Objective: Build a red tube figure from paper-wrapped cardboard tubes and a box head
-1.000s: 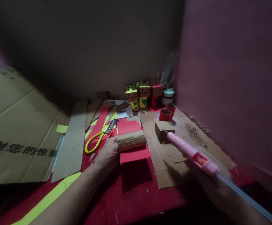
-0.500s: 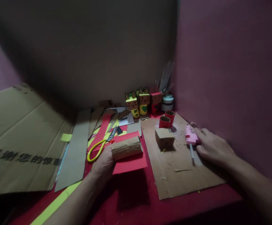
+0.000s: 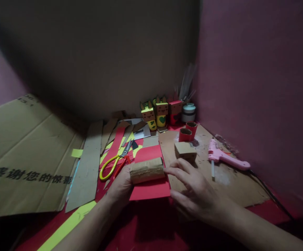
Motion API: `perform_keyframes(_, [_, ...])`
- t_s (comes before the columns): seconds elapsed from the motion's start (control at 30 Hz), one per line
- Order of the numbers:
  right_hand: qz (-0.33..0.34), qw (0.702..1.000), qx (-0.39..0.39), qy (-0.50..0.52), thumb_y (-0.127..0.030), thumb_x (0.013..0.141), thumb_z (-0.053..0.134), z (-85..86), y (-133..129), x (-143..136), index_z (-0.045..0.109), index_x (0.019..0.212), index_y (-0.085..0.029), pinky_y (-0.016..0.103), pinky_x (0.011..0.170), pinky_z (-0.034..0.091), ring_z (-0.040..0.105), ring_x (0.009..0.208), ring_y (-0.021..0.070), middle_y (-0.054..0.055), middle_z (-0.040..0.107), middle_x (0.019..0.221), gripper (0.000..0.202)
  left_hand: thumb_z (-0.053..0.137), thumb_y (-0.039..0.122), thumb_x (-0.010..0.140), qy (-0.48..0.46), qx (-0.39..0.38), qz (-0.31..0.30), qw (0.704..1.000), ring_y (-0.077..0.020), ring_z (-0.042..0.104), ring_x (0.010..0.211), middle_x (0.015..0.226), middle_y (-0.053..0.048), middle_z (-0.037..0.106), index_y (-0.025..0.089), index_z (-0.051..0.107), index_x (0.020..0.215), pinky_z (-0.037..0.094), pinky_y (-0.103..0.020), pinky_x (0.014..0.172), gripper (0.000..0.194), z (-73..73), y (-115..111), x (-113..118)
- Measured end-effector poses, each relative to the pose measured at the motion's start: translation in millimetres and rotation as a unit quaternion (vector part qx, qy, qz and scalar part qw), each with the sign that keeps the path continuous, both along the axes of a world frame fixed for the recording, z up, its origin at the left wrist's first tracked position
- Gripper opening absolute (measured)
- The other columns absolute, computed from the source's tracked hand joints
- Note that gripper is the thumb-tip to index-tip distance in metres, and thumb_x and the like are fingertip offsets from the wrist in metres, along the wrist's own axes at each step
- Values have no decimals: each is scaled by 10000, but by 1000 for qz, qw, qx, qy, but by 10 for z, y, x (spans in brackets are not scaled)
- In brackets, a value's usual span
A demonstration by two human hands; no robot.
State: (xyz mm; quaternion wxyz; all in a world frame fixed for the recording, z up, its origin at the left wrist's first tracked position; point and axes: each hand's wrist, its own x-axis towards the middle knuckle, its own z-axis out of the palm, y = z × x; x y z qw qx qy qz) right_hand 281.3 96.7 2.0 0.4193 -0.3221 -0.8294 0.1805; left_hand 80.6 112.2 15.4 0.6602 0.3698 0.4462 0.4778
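My left hand (image 3: 121, 186) grips the left end of a brown cardboard tube (image 3: 147, 170) together with a sheet of red paper (image 3: 151, 191) lying under it. Beside the tube's right end is my right hand (image 3: 193, 186), its fingers apart and the fingertips close to the paper's right edge; whether they touch it I cannot tell. A pink glue gun (image 3: 226, 157) rests on the cardboard mat at the right, its glue stick pointing toward me. Just beyond my right hand sits a small cardboard box (image 3: 186, 150).
Yellow-handled scissors (image 3: 117, 160) lie among paper scraps to the left. Two red tubes (image 3: 185, 134) stand on the cardboard mat (image 3: 235, 191). Behind them are several box-headed figures (image 3: 162, 113) and a lidded jar (image 3: 188, 112). A large carton (image 3: 23, 157) fills the left side.
My right hand has let go of the glue gun, leaving it on the mat, and has moved left to the tube and red paper. My left hand keeps its hold.
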Motion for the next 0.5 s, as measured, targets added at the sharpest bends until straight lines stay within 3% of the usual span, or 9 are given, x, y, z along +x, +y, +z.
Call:
perform_keyframes(0.07, [22, 995, -44, 85, -81, 795, 566, -10, 36, -72, 664, 1047, -165, 298, 673, 533, 608, 793, 171, 73, 613, 947, 283, 772, 173, 615, 1, 14, 13, 1000, -229, 726, 712, 779, -33, 794, 172, 804, 804, 577, -301, 719, 191, -21, -1, -5])
perform_keyframes(0.13, [21, 983, -106, 151, -80, 781, 587, -1, 68, -103, 692, 942, -176, 251, 592, 479, 561, 682, 124, 31, 596, 870, 215, 757, 175, 638, 19, 30, -9, 999, -165, 661, 559, 686, -11, 765, 186, 803, 798, 538, -242, 574, 167, -32, -1, -2])
perform_keyframes(0.23, [-1, 959, -198, 204, -149, 783, 656, 30, 95, -112, 709, 841, -184, 226, 532, 425, 476, 589, 83, 5, 576, 849, 86, 737, 228, 704, 71, 51, -72, 994, -81, 425, 331, 420, 9, 582, 145, 786, 720, 335, -180, 337, 98, -31, -4, 18])
perform_keyframes(0.33, [1, 942, -240, 234, -232, 785, 705, 39, 98, -111, 717, 795, -184, 227, 557, 459, 527, 641, 95, 23, 593, 895, 51, 734, 285, 705, 93, 64, -78, 991, -68, 347, 301, 342, 15, 450, 128, 746, 601, 257, -175, 298, 189, -16, -17, 48])
perform_keyframes(0.43, [2, 938, -243, 246, -209, 784, 688, 0, 89, -124, 724, 774, -186, 253, 662, 521, 621, 786, 147, 45, 636, 913, 44, 738, 296, 699, 107, 67, -66, 990, -68, 351, 317, 370, 14, 457, 140, 753, 625, 275, -174, 306, 173, -9, -25, 59])
perform_keyframes(0.5, [5, 931, -261, 255, -189, 772, 683, -42, 79, -142, 722, 776, -184, 245, 631, 530, 630, 763, 145, 49, 655, 935, 40, 741, 302, 703, 114, 69, -65, 989, -68, 362, 319, 422, 2, 524, 143, 785, 732, 289, -178, 304, 168, -21, -22, 51])
